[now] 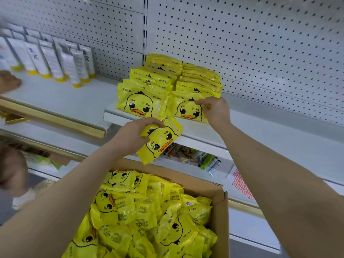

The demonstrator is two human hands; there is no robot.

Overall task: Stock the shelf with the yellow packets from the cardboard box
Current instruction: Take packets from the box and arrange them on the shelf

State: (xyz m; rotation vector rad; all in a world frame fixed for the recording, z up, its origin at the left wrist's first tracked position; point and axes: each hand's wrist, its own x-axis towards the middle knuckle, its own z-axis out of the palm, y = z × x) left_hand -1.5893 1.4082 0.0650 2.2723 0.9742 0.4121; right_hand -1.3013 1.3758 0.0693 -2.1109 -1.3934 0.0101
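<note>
My left hand grips one yellow packet just below the shelf edge, fingers curled over its top and thumb beneath, while my right hand pinches the front packet of the right-hand row on the shelf. The cardboard box directly below the shelf holds many more packets. I judge each packet light, soft and slick-filmed, so it should be gripped across the flat body, not by the sealed edge.
</note>
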